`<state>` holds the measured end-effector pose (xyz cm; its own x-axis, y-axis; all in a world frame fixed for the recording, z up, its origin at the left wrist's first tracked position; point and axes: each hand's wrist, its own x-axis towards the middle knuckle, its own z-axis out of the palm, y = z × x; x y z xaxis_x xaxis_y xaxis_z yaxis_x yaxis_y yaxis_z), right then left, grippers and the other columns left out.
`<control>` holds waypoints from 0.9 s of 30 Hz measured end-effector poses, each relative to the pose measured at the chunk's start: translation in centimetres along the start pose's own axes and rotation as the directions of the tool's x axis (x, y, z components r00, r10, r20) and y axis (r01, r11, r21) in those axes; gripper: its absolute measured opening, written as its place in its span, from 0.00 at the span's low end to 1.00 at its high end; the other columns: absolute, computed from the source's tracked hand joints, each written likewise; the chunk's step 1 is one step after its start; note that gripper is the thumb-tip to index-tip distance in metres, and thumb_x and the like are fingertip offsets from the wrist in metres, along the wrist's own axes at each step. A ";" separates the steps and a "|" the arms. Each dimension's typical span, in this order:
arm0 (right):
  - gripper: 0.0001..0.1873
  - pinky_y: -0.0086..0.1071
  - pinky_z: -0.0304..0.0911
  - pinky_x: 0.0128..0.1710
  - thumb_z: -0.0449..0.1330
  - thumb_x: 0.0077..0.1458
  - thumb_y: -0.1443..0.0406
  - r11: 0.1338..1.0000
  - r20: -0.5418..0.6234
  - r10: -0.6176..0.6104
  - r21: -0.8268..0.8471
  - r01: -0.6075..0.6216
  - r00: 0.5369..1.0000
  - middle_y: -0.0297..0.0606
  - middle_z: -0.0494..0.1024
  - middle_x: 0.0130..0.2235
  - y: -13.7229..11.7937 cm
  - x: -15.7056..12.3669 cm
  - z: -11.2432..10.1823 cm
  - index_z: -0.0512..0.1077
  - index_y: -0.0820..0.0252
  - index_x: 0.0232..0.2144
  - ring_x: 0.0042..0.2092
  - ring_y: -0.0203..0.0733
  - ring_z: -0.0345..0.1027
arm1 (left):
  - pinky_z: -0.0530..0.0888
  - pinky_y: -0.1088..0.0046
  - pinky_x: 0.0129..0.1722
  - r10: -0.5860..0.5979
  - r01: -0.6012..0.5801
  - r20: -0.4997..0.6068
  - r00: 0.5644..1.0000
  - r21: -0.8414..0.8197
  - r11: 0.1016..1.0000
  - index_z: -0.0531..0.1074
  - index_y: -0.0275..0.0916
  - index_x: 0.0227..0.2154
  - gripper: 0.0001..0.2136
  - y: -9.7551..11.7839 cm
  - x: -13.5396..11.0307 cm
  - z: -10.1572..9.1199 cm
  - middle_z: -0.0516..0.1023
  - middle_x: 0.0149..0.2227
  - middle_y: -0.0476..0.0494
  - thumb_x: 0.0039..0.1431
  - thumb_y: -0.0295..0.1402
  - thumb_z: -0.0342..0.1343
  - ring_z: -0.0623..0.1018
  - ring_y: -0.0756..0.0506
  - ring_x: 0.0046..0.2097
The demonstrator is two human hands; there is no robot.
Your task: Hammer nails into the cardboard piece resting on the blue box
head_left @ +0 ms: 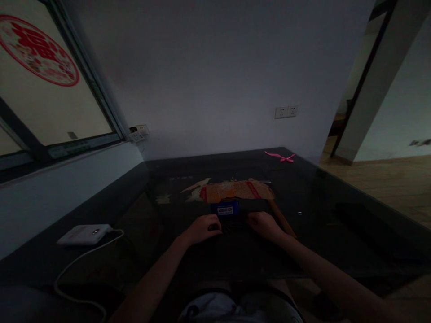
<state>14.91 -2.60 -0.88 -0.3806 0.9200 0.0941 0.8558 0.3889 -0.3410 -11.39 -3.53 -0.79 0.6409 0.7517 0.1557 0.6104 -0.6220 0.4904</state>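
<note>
Left hand (204, 228) and right hand (264, 225) are resting apart, curled, whether gripping anything I cannot tell, seemingly working near faint thin pieces (235, 225) calling for fine pinching, a blue box (225, 208) lying just beyond, between them.

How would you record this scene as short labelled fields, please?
Left hand: curled, beside the small blue rectangular box
Right hand: curled, beside the long narrow brown strip
Grips: cannot be told
Beyond box: flat brown patterned piece with red bands
Surface: dark glossy table
Table's left: white rectangular corded device
Far right corner: thin pink ribbon-like strip
</note>
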 end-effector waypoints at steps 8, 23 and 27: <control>0.10 0.27 0.40 0.23 0.54 0.51 0.68 1.000 -0.009 -0.009 0.003 0.009 1.000 0.32 0.65 0.21 0.0 -0.2 -0.1 0.65 0.60 0.19 0.23 0.32 0.54 | 0.65 0.77 0.35 0.000 0.009 -0.060 0.998 0.151 0.988 0.69 0.38 0.33 0.05 0.0 0.1 0.0 0.70 0.34 0.47 0.57 0.33 0.50 0.70 0.50 0.36; 0.10 0.26 0.41 0.23 0.54 0.51 0.68 1.000 -0.059 0.008 -0.027 -0.010 0.998 0.32 0.66 0.22 0.5 -0.2 -0.7 0.64 0.60 0.19 0.24 0.32 0.56 | 0.65 0.77 0.34 0.018 0.005 -0.075 0.997 0.295 0.956 0.70 0.38 0.31 0.05 -0.7 -0.1 -0.4 0.72 0.32 0.48 0.55 0.33 0.52 0.71 0.50 0.34; 0.10 0.27 0.43 0.23 0.53 0.53 0.66 0.997 -0.094 0.039 -0.056 -0.044 0.995 0.33 0.69 0.23 0.8 -0.2 -1.3 0.66 0.60 0.21 0.25 0.33 0.59 | 0.65 0.77 0.33 0.022 0.010 -0.094 0.995 0.323 0.946 0.70 0.38 0.31 0.03 -0.9 0.0 -0.3 0.72 0.31 0.48 0.54 0.29 0.52 0.71 0.50 0.34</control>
<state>16.11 -2.46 0.05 -0.3126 0.9348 0.1683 0.8902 0.3502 -0.2914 -12.04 -2.87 -0.99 0.6074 0.7553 0.2460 0.7342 -0.6520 0.1891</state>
